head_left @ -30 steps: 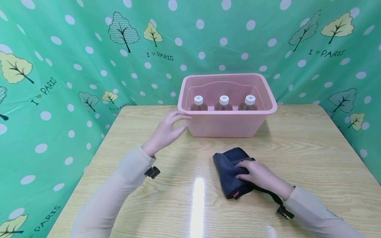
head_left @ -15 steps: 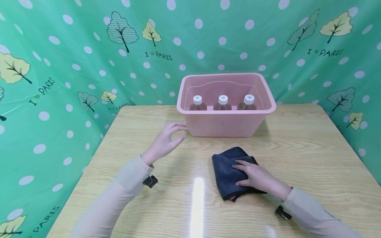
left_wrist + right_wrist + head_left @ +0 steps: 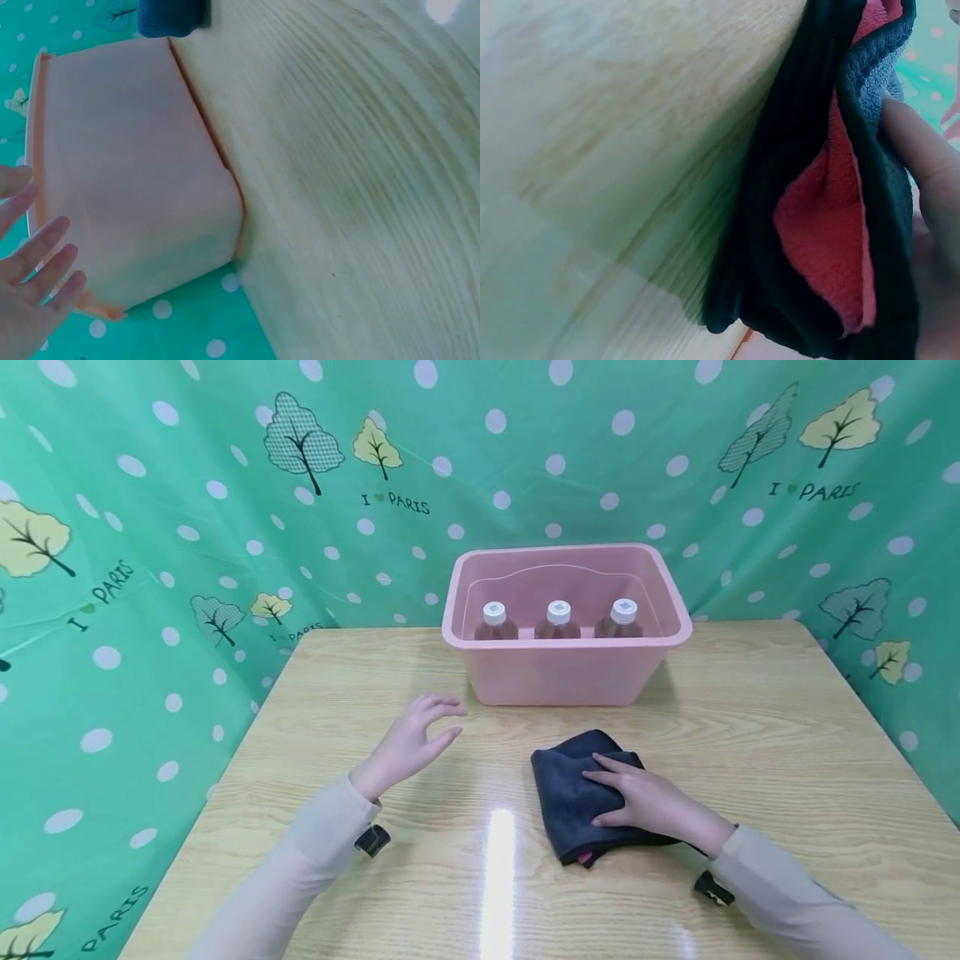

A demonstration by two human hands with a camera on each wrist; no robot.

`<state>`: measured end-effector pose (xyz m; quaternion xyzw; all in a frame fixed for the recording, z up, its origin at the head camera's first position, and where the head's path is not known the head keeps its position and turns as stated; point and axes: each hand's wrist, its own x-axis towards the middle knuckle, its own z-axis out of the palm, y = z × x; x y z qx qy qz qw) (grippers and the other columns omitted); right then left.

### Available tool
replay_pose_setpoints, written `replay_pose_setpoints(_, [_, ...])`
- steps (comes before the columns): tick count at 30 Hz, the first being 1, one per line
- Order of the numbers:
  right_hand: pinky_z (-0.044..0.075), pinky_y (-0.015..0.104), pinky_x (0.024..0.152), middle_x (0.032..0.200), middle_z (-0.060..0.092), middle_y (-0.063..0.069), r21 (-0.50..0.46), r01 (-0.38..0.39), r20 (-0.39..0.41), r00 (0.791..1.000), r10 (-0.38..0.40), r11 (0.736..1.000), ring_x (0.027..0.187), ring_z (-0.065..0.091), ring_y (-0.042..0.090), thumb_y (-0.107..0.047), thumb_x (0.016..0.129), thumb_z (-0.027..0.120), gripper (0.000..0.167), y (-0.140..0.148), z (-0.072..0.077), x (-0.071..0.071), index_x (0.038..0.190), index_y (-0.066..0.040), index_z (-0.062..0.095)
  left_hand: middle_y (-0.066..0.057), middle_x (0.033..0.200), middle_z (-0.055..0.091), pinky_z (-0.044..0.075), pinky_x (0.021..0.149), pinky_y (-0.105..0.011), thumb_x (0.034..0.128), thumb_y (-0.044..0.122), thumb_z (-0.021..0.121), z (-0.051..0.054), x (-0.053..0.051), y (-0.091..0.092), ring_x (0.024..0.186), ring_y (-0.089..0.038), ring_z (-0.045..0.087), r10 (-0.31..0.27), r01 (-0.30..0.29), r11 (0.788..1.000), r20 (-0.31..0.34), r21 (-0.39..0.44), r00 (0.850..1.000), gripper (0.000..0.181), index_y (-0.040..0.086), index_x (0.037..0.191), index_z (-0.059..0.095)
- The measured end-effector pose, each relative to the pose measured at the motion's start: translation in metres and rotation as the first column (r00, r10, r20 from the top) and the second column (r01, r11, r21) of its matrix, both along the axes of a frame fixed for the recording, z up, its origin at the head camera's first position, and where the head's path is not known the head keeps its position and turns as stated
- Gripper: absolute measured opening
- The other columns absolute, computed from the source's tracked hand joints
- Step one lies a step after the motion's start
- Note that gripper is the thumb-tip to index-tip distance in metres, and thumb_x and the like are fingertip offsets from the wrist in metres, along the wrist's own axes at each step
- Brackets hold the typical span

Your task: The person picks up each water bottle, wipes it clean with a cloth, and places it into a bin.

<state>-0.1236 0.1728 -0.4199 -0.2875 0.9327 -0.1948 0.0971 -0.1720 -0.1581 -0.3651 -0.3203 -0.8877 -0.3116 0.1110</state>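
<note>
A folded dark navy cloth [image 3: 577, 797] lies on the wooden table, in front of the pink bin. My right hand [image 3: 645, 802] rests flat on top of it, with the fingers spread over the upper layer. Seen from the right wrist, the cloth [image 3: 877, 247] shows black edging and a pink inner side between its folds. The thumb or a finger [image 3: 922, 142] lies against its outer face. My left hand [image 3: 408, 743] hovers above the table to the left of the cloth, fingers loosely extended and holding nothing. In the left wrist view its spread fingers [image 3: 41, 247] appear beside the bin.
The pink bin [image 3: 566, 672] stands at the back of the table [image 3: 765, 735]. Three bottles with white caps, among them the middle bottle [image 3: 558, 614], stand upright in it. A green polka-dot curtain [image 3: 480, 460] hangs behind and at the sides.
My left hand has drawn back from the bin's near left corner, toward me. My right hand has flattened out over the cloth, whose right part now lies smoother.
</note>
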Motion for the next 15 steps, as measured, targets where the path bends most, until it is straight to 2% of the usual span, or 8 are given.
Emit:
replay_pose_setpoints(8, [0.04,0.05,0.088,0.132,0.039,0.02,-0.074,0.013,-0.022,1.0,-0.015,0.997,0.116,0.041,0.04,-0.046,0.076,0.062,0.061,0.011,0.008,0.005,0.122,-0.006,0.053,-0.014,0.113,0.055,0.037,0.094,-0.044,0.0783,0.011,0.066,-0.006,0.006,-0.008,0.108,-0.028,0.047,-0.005,-0.001,0.996,-0.073,-0.085,0.997,0.027,0.003,0.104,0.061])
replay_pose_setpoints(12, [0.039,0.051,0.089,0.132,0.04,0.021,-0.102,0.057,-0.084,0.994,-0.066,0.993,0.115,0.042,0.039,-0.048,0.077,0.06,0.062,0.02,0.016,0.005,0.123,-0.007,0.052,-0.017,0.118,0.051,0.033,0.096,-0.047,0.0787,0.015,0.066,-0.008,0.01,-0.014,0.112,-0.031,0.044,0.04,-0.053,0.985,-0.08,-0.166,0.996,0.031,0.004,0.106,0.06])
replay_pose_setpoints(15, [0.035,0.055,0.09,0.131,0.039,0.024,-0.099,0.094,-0.152,0.982,-0.109,0.991,0.115,0.04,0.042,-0.047,0.077,0.061,0.063,0.029,0.021,0.004,0.125,-0.006,0.05,-0.02,0.124,0.045,0.028,0.099,-0.051,0.078,0.02,0.067,-0.009,0.013,-0.019,0.116,-0.034,0.039,0.091,-0.107,0.969,-0.083,-0.221,0.992,0.037,0.003,0.11,0.058])
